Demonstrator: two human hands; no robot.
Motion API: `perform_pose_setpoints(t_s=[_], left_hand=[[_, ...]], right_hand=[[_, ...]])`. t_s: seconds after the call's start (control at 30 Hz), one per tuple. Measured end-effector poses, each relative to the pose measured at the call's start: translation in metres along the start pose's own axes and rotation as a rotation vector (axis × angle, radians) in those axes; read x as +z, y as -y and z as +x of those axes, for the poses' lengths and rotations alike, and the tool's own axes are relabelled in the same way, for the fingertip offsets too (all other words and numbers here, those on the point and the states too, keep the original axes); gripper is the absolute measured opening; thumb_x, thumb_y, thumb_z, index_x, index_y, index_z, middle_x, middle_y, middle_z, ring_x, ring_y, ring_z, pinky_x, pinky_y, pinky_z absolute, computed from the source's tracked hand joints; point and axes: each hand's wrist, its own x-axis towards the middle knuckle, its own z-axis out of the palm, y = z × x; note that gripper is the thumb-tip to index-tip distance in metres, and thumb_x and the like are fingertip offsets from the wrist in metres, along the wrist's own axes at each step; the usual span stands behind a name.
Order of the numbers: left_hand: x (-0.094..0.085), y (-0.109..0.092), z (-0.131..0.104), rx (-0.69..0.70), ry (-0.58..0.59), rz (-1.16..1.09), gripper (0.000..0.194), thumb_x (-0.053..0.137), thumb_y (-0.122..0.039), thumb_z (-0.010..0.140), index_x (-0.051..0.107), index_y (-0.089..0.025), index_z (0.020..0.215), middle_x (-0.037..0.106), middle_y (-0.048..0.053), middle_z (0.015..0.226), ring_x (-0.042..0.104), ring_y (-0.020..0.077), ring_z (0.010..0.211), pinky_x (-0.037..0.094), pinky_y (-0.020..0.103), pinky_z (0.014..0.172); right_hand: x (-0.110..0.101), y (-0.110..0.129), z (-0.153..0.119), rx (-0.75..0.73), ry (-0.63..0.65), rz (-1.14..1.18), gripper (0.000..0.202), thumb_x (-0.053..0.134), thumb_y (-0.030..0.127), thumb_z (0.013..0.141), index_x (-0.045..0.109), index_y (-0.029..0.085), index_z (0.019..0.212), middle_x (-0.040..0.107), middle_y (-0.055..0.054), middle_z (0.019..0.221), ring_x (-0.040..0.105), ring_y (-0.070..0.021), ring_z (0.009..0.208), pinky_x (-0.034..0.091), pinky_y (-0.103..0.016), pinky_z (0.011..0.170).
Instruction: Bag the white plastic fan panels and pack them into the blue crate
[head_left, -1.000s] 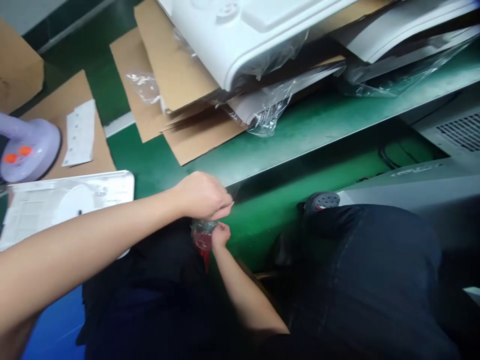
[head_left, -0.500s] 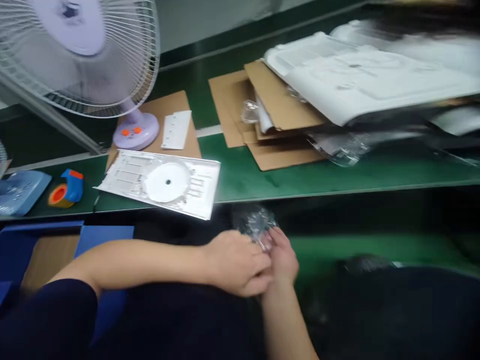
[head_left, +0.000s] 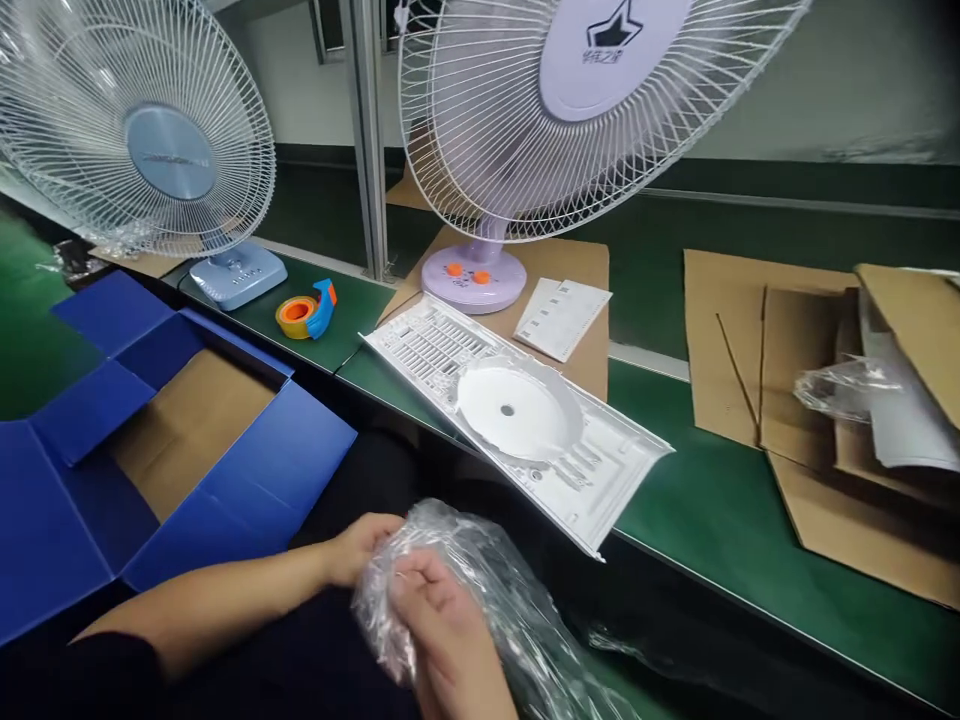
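Observation:
Both hands hold a clear plastic bag [head_left: 495,580] over my lap, below the bench edge. At the bag's gathered end, my left hand [head_left: 367,548] is closed on the film, its fingertips partly behind the plastic. Closer to me, my right hand [head_left: 450,615] pinches the same bag with thumb and fingers. The rest of the bag trails down to the right. Just beyond the hands, a white plastic panel [head_left: 615,470] with a round recess lies on the bench, one corner sticking out over the edge.
A purple fan [head_left: 474,280] stands on cardboard behind the panel, beside white printed sheets [head_left: 562,318]. Further left are a blue fan [head_left: 238,275] and a tape dispenser [head_left: 307,312]. An open blue box [head_left: 247,480] sits at my left; cardboard pieces [head_left: 795,360] lie right.
The view has swung left, bringing the blue fan and blue box fully into sight. The plastic, earlier bunched between my hands, now spreads out and hangs long to the right.

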Motion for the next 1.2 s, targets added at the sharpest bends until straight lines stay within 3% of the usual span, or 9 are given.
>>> perform_pose_setpoints(t_s=[0.13,0.27,0.33,0.47,0.6,0.77,0.93,1.07,1.2], left_hand=[[-0.033,-0.026,-0.078,0.305,-0.538,0.094,0.04,0.088,-0.049,0.084,0.07,-0.016,0.099,0.072,0.003,0.09,0.065,0.0165,0.076,0.053,0.025,0.071],[-0.062,-0.036,-0.139,0.855,-1.038,0.679,0.025,0.083,-0.032,0.087,0.073,-0.02,0.107,0.077,0.003,0.103,0.072,0.0198,0.083,0.056,0.026,0.073],[-0.069,-0.03,-0.15,0.844,-0.999,1.009,0.02,0.078,-0.022,0.091,0.075,-0.02,0.11,0.074,0.0,0.086,0.069,0.016,0.071,0.053,0.025,0.069],[-0.065,-0.006,-0.14,0.187,-0.526,1.284,0.022,0.059,-0.032,0.107,0.077,-0.022,0.1,0.063,-0.004,0.063,0.062,0.015,0.057,0.042,0.028,0.061],[-0.052,0.008,-0.124,-0.065,-0.205,1.293,0.043,0.051,-0.044,0.112,0.07,-0.022,0.08,0.07,0.0,0.072,0.067,0.0174,0.067,0.039,0.031,0.067],[-0.037,-0.012,-0.096,0.148,-0.268,1.183,0.054,0.054,-0.047,0.112,0.058,-0.02,0.066,0.058,0.002,0.068,0.057,0.0162,0.067,0.042,0.033,0.073],[-0.016,-0.029,-0.054,0.319,-0.414,0.975,0.05,0.062,-0.048,0.107,0.059,-0.02,0.065,0.063,0.006,0.082,0.06,0.0176,0.08,0.047,0.032,0.077],[-0.005,-0.032,-0.038,0.161,-0.404,0.889,0.056,0.059,-0.052,0.107,0.051,-0.02,0.061,0.056,0.002,0.067,0.054,0.0137,0.065,0.042,0.03,0.066],[-0.008,-0.039,-0.044,-0.044,-0.318,0.749,0.058,0.059,-0.065,0.103,0.058,-0.02,0.067,0.056,-0.001,0.058,0.05,0.0118,0.056,0.037,0.028,0.06]], right_hand=[[0.043,0.012,0.003,0.038,0.301,-0.177,0.032,0.088,0.042,0.091,0.064,0.021,0.094,0.054,0.003,0.075,0.044,-0.0099,0.065,0.036,-0.025,0.064],[0.066,0.025,0.028,-0.228,0.407,-0.54,0.015,0.079,0.033,0.095,0.073,0.02,0.089,0.059,-0.001,0.082,0.051,-0.0132,0.074,0.04,-0.029,0.07],[0.057,0.019,0.053,-0.224,0.242,-0.608,0.02,0.083,0.038,0.089,0.075,0.019,0.088,0.058,0.0,0.078,0.048,-0.0121,0.068,0.036,-0.027,0.064],[0.004,0.003,0.096,0.025,-0.29,-0.427,0.05,0.098,0.048,0.058,0.072,0.018,0.088,0.055,0.004,0.065,0.042,-0.01,0.057,0.031,-0.024,0.054],[-0.052,0.008,0.1,0.091,-0.422,-0.422,0.063,0.103,0.052,0.046,0.067,0.018,0.084,0.053,0.006,0.06,0.043,-0.0093,0.053,0.033,-0.022,0.049],[-0.09,0.029,0.084,0.085,-0.514,-0.402,0.07,0.107,0.05,0.051,0.072,0.016,0.102,0.061,0.005,0.067,0.05,-0.01,0.054,0.04,-0.021,0.047],[-0.1,0.033,0.075,0.046,-0.44,-0.215,0.063,0.094,0.054,0.078,0.073,0.022,0.128,0.077,-0.011,0.128,0.072,-0.03,0.124,0.064,-0.041,0.098],[-0.105,0.029,0.06,0.097,-0.326,-0.235,0.065,0.091,0.049,0.084,0.07,0.028,0.142,0.067,-0.008,0.152,0.056,-0.0342,0.149,0.058,-0.048,0.115],[-0.117,0.034,0.047,0.244,-0.386,-0.351,0.079,0.101,0.045,0.07,0.071,0.028,0.142,0.073,-0.009,0.14,0.067,-0.0389,0.135,0.067,-0.049,0.101]])
